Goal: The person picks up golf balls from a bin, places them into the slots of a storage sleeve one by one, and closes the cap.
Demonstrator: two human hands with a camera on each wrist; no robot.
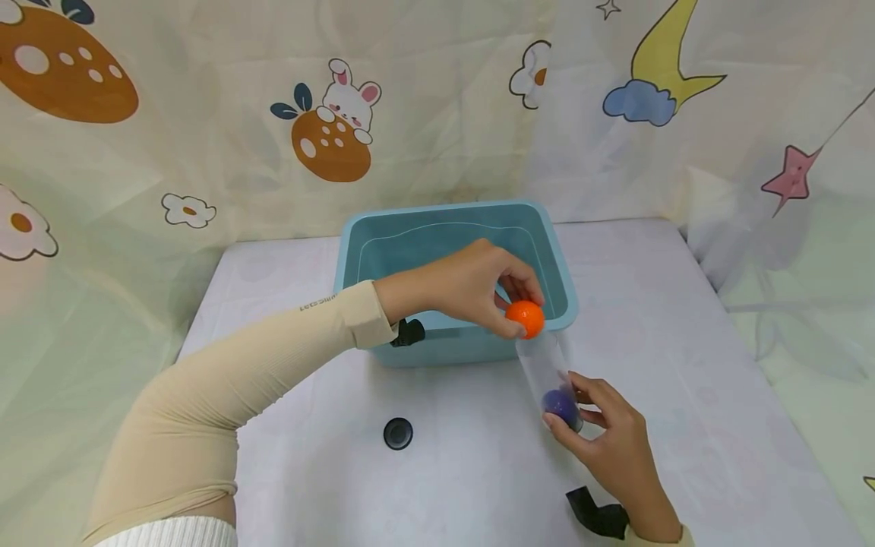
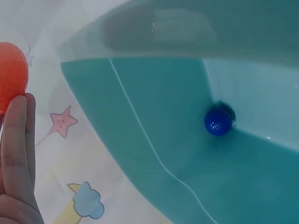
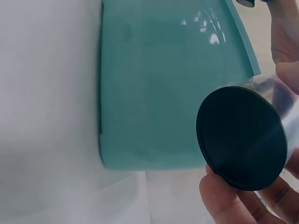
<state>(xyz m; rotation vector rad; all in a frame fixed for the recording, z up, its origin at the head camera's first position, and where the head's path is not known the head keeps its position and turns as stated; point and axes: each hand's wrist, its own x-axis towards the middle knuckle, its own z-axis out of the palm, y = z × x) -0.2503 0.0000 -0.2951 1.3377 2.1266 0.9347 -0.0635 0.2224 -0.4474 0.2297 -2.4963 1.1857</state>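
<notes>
Between thumb and fingers my left hand pinches an orange ball right at the upper mouth of a clear plastic tube. My right hand grips that tube near its lower end, and the tube leans up toward the ball. Inside, at the bottom, sits a purple ball. A black cap closes the tube's lower end in the right wrist view. Behind the hands stands a teal bin; a blue ball lies in its corner in the left wrist view.
A round black lid lies on the white-covered table, in front of the bin. Printed cloth with cartoon figures hangs behind and along both sides of the table.
</notes>
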